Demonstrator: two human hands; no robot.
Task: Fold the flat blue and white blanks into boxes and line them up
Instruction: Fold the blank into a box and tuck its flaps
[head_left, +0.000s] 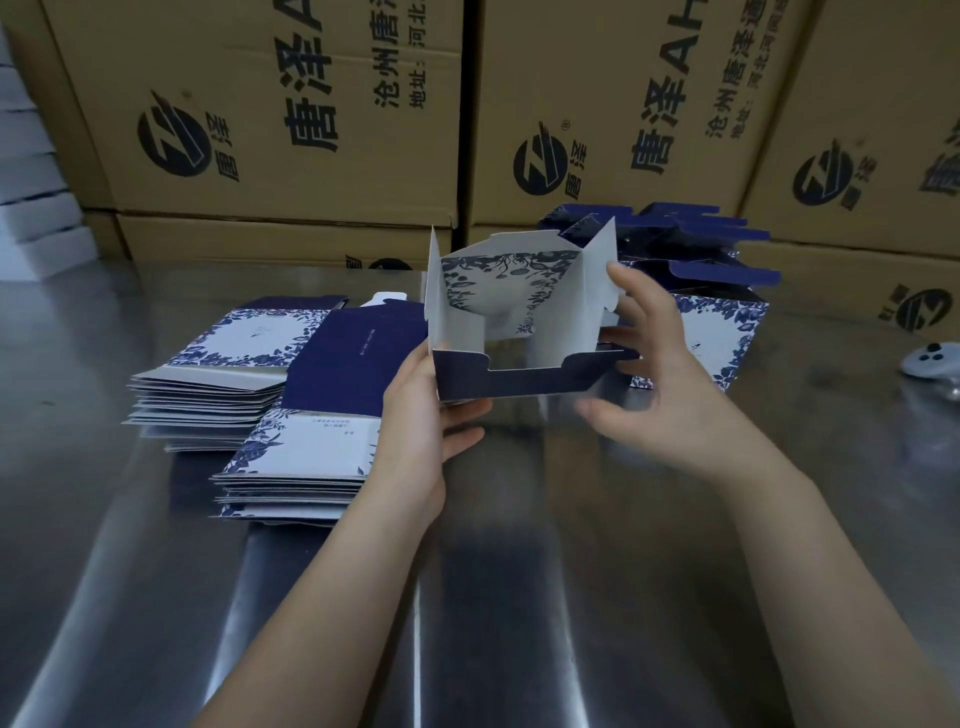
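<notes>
A half-opened blue and white box (511, 317) is held above the steel table, its end flaps spread and its white inside facing me. My left hand (426, 415) grips its lower left corner. My right hand (660, 374) holds its right side, fingers on the right flap and thumb underneath. Two stacks of flat blanks lie to the left: a far stack (218, 374) and a near stack (296, 467). Folded boxes (701, 291) with their dark blue lids up stand in a group behind my right hand.
The shiny steel table (493, 597) stretches toward me. Large brown cartons (291, 130) form a wall along its back. A white controller-like device (932, 358) lies at the right edge. White boxes (31, 208) are piled at the far left.
</notes>
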